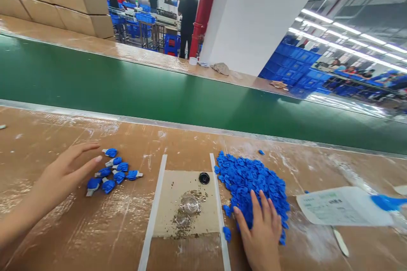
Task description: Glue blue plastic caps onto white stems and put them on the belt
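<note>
my left hand point(60, 178) is open and empty, just beside the blue clips point(114, 171); my right hand point(257, 233) lies spread on the loose blue pile point(251, 182), gripping nothing

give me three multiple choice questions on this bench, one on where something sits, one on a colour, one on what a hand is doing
1. Where is the small black disc?
A. on the pale board between the two white strips
B. on the green belt
C. on the paper sheet

2. What colour is the heap of small pieces under the right hand?
A. red
B. blue
C. white

3. What is the left hand doing near the small blue pieces with pale tips?
A. gripping one piece
B. lying open, holding nothing
C. holding a paper sheet

1. A: the disc lies near the board's far edge, inside the strips.
2. B: the whole heap shows bright blue around the fingers.
3. B: the fingers are spread and nothing sits in them.
</note>
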`<state>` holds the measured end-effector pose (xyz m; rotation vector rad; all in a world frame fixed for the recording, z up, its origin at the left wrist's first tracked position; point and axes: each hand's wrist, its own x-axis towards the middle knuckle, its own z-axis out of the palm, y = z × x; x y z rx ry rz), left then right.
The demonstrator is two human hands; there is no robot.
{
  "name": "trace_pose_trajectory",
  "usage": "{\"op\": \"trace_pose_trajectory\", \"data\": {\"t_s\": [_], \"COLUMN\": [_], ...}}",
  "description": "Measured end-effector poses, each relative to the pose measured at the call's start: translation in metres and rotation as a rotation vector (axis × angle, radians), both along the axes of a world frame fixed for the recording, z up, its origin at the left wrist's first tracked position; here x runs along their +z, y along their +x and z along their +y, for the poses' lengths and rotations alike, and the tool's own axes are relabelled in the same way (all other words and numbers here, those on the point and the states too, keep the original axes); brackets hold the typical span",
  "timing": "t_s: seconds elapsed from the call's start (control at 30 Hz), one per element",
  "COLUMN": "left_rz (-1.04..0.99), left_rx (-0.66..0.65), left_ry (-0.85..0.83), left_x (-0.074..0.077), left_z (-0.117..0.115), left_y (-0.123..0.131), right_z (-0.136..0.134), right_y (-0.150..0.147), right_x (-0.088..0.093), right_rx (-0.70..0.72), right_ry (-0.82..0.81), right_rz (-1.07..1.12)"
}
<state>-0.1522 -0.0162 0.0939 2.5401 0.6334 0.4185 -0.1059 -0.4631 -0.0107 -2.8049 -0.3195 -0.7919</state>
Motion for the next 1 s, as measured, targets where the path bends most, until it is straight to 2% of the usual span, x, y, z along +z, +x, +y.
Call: {"op": "trace_pose_trajectory", "data": {"t_s": [0.03,0.13,0.2,0.27,0.4,0.53,0.6,0.73,0.83,0.93,1.0], "left_rz": [0.009,0.065,0.077,0.079,0.095,0.109,0.101,-0.005,-0.093,-0.128,-0.157], "left_rx": [0.011,-0.031,-0.119,-0.205,-0.368,-0.483,-0.545,-0.663,-0.744,-0.844,-0.892], "left_ry": [-0.127,-0.238,-0.280,-0.310,-0.352,-0.380,-0.310,0.081,0.284,0.415,0.493], "left_x": [-0.004,-0.023,-0.035,-0.043,-0.043,-0.040,-0.040,-0.037,-0.032,-0.033,-0.038], "left_z": [0.009,0.022,0.020,0.011,-0.008,-0.015,-0.018,-0.035,-0.050,-0.059,-0.061], "left_y": [0.005,0.020,0.023,0.021,0.008,-0.002,-0.005,-0.008,-0.005,0.003,0.009], "right_z": [-0.002,-0.010,-0.012,-0.012,-0.005,0.003,0.006,-0.001,-0.015,-0.023,-0.020], "right_y": [0.005,0.023,0.034,0.043,0.046,0.036,0.027,0.004,-0.016,-0.037,-0.047], "right_x": [0.005,0.016,0.018,0.019,0.026,0.038,0.041,0.042,0.036,0.025,0.019], "right_rx": [0.055,0.338,0.532,0.659,0.703,0.658,0.616,0.557,0.487,0.522,0.515], "right_ry": [0.011,-0.009,-0.091,-0.183,-0.301,-0.244,-0.163,-0.045,-0.023,-0.039,-0.029], "right_rz": [-0.071,-0.144,-0.155,-0.186,-0.236,-0.193,-0.150,-0.070,0.001,0.069,0.110]}}
